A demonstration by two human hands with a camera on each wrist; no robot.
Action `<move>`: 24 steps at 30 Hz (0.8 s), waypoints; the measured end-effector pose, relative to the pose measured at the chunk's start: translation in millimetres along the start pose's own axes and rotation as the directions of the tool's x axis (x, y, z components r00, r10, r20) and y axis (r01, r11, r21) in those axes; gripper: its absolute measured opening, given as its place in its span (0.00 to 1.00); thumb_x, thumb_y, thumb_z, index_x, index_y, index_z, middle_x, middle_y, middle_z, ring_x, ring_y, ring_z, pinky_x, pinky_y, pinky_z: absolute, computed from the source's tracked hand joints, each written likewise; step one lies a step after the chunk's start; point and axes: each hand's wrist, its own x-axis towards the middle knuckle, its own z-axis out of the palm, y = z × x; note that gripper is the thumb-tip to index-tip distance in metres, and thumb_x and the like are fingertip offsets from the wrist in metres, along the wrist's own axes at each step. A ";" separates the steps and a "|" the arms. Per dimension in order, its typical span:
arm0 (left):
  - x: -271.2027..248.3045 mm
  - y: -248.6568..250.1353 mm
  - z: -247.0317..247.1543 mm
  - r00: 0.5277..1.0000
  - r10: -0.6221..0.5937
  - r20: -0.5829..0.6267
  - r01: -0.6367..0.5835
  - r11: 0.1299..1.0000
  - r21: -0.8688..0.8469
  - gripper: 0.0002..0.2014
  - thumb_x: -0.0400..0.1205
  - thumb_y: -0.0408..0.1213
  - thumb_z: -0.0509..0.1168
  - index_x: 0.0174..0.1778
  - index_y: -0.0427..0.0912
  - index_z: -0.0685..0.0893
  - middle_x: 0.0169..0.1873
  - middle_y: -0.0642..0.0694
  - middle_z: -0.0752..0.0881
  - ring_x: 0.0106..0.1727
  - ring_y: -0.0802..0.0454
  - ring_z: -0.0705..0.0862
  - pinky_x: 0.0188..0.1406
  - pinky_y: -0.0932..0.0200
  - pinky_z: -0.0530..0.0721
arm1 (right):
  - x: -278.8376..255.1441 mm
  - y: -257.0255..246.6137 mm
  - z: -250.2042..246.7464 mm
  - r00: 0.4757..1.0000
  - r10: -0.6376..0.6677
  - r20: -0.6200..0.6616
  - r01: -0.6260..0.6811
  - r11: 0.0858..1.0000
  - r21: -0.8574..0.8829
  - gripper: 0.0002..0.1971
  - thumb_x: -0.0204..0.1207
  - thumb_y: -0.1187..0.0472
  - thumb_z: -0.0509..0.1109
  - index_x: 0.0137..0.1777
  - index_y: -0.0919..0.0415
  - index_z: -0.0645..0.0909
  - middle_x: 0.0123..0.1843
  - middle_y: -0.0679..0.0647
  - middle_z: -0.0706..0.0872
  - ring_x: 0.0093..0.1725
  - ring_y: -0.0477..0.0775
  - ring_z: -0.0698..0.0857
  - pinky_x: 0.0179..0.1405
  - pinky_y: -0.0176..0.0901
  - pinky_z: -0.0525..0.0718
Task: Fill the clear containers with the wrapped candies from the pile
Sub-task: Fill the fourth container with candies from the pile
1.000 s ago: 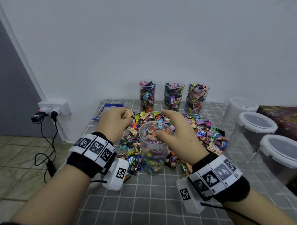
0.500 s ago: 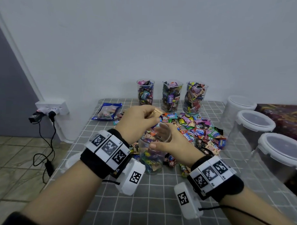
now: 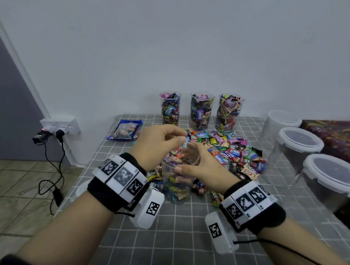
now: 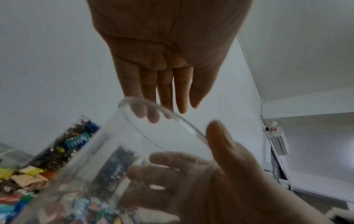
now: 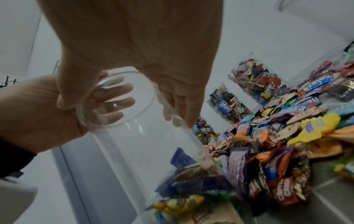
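A clear cup, partly filled with wrapped candies, stands on the grey checked table in front of the candy pile. My right hand grips the cup near its rim, thumb on the near side and fingers on the far side. My left hand hovers just over the cup's mouth. In the left wrist view the left hand's fingers are straight above the rim and hold nothing. The right wrist view shows the right hand wrapped round the cup, with the pile beside it.
Three clear cups full of candies stand in a row at the back by the wall. Three lidded plastic tubs line the table's right edge. A blue candy bag lies at the back left. A wall socket with plugs sits left of the table.
My left hand carried a tan candy from the pile to the cup's mouth; the candy no longer shows in its fingers. My right hand shifted from the cup's mouth to gripping its side.
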 end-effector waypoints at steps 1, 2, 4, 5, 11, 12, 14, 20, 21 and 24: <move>0.3 -0.6 -4.2 1.000 0.002 -0.030 -0.002 1.000 0.005 0.06 0.79 0.37 0.69 0.45 0.55 0.87 0.41 0.56 0.89 0.45 0.60 0.87 0.51 0.59 0.84 | -0.5 -2.0 -0.4 1.000 0.009 0.000 -0.009 1.000 -0.011 0.35 0.65 0.54 0.82 0.66 0.47 0.63 0.63 0.40 0.76 0.65 0.40 0.77 0.62 0.29 0.75; 0.6 -1.6 -8.7 0.998 -0.004 -0.056 0.005 1.000 0.017 0.07 0.79 0.37 0.68 0.43 0.57 0.86 0.40 0.57 0.89 0.45 0.60 0.86 0.50 0.60 0.83 | -0.6 -3.1 -1.3 1.000 0.015 0.005 -0.015 1.000 -0.019 0.34 0.66 0.56 0.80 0.65 0.47 0.62 0.63 0.42 0.77 0.62 0.38 0.78 0.59 0.28 0.77; 1.2 -4.5 -17.4 0.995 -0.047 -0.092 0.054 0.996 0.071 0.08 0.81 0.37 0.65 0.45 0.56 0.86 0.42 0.55 0.89 0.45 0.58 0.86 0.48 0.60 0.83 | -2.6 -7.0 -3.9 0.999 0.022 0.028 -0.021 0.999 -0.042 0.37 0.62 0.51 0.78 0.68 0.47 0.61 0.67 0.48 0.76 0.60 0.38 0.79 0.60 0.35 0.79; 1.4 -6.6 -21.2 0.992 -0.076 -0.100 0.088 0.989 0.118 0.09 0.83 0.37 0.63 0.48 0.54 0.87 0.43 0.52 0.89 0.46 0.53 0.86 0.46 0.59 0.84 | -4.3 -9.5 -5.9 0.999 0.029 0.037 -0.026 0.997 -0.076 0.42 0.60 0.48 0.77 0.72 0.47 0.59 0.68 0.48 0.75 0.59 0.37 0.79 0.60 0.36 0.79; -3.3 -33.7 -28.9 0.960 -0.280 0.014 0.253 0.885 0.391 0.16 0.86 0.34 0.54 0.68 0.50 0.78 0.62 0.50 0.82 0.53 0.51 0.82 0.43 0.64 0.77 | -9.7 -16.8 -27.9 0.997 0.050 0.055 -0.039 0.982 -0.185 0.44 0.65 0.41 0.77 0.78 0.47 0.60 0.67 0.39 0.76 0.64 0.36 0.77 0.66 0.41 0.76; -5.0 -38.8 -27.2 0.945 -0.323 0.045 0.273 0.857 0.436 0.16 0.86 0.35 0.55 0.69 0.50 0.77 0.66 0.50 0.80 0.58 0.51 0.81 0.51 0.59 0.78 | -9.1 -16.4 -32.0 0.998 0.059 0.025 -0.054 0.982 -0.181 0.42 0.65 0.40 0.75 0.77 0.47 0.62 0.70 0.43 0.75 0.67 0.42 0.76 0.69 0.46 0.75; -7.5 -49.3 -23.2 0.913 -0.397 0.093 0.303 0.813 0.497 0.17 0.85 0.36 0.58 0.70 0.50 0.76 0.71 0.49 0.77 0.67 0.49 0.77 0.62 0.56 0.74 | -6.8 -15.6 -40.5 0.995 0.090 -0.038 -0.095 0.977 -0.192 0.35 0.72 0.46 0.72 0.77 0.48 0.64 0.74 0.48 0.73 0.70 0.47 0.75 0.69 0.49 0.75; -9.1 -70.2 -9.9 0.781 -0.585 0.218 0.343 0.694 0.634 0.27 0.79 0.39 0.66 0.76 0.49 0.69 0.67 0.44 0.79 0.60 0.45 0.82 0.46 0.56 0.81 | -4.6 0.0 -61.7 0.970 0.240 -0.049 -0.210 0.715 -0.667 0.33 0.78 0.53 0.67 0.81 0.55 0.59 0.81 0.53 0.64 0.77 0.54 0.67 0.71 0.47 0.68; -9.5 -72.0 -6.8 0.752 -0.613 0.242 0.338 0.674 0.657 0.31 0.78 0.41 0.67 0.77 0.49 0.66 0.68 0.44 0.79 0.61 0.45 0.82 0.50 0.54 0.83 | -4.5 3.6 -62.8 0.957 0.288 -0.037 -0.222 0.644 -0.732 0.36 0.77 0.52 0.68 0.82 0.55 0.56 0.82 0.53 0.61 0.78 0.55 0.66 0.72 0.48 0.68; -12.4 -74.6 3.5 0.690 -0.665 0.285 0.282 0.611 0.740 0.39 0.76 0.47 0.70 0.81 0.50 0.58 0.74 0.44 0.73 0.68 0.45 0.77 0.63 0.54 0.79 | -4.9 14.1 -63.8 0.890 0.455 -0.034 -0.249 0.422 -0.872 0.47 0.72 0.47 0.73 0.84 0.51 0.46 0.84 0.54 0.55 0.79 0.59 0.64 0.73 0.55 0.71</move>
